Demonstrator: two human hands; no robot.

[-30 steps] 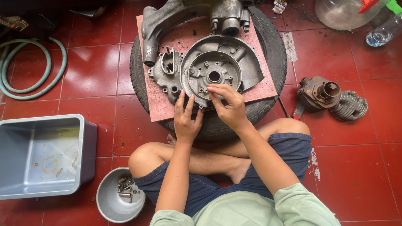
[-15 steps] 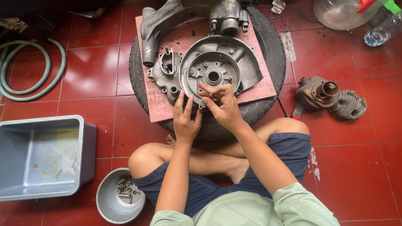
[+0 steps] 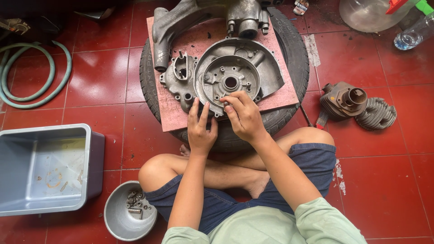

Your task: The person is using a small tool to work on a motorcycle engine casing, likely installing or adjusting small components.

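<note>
- The engine crankcase half [image 3: 230, 77] is a grey cast-metal piece with a round dished face, a central bore ringed by small bolt holes, and a lobed extension on its left side
- It lies flat on a reddish board [image 3: 280, 97] set on top of a black tyre [image 3: 296, 54], in the upper middle of the frame
- A second grey casting with a long curved arm [image 3: 167, 27] sits on the board just above it
- The left hand [image 3: 200, 129] rests at the lower left rim of the crankcase half, fingers straight and close together, holding nothing
- The right hand [image 3: 245, 115] sits at the lower edge of the round face, fingers curled with thumb and forefinger pinched narrow; whether a small part is between them cannot be told
- Both hands are just beside each other, right below the casting
- The floor [image 3: 108, 77] is glossy red tile, and the person sits cross-legged on it against the tyre
- A grey plastic tub [image 3: 92, 158] lies at lower left, with a round grey bowl of bolts [image 3: 117, 221] near the left knee
- A green hose [image 3: 31, 77] coils at upper left
- 2 finned cylinder parts [image 3: 357, 108] lie at right, and a clear bottle [image 3: 413, 34] at upper right
</note>
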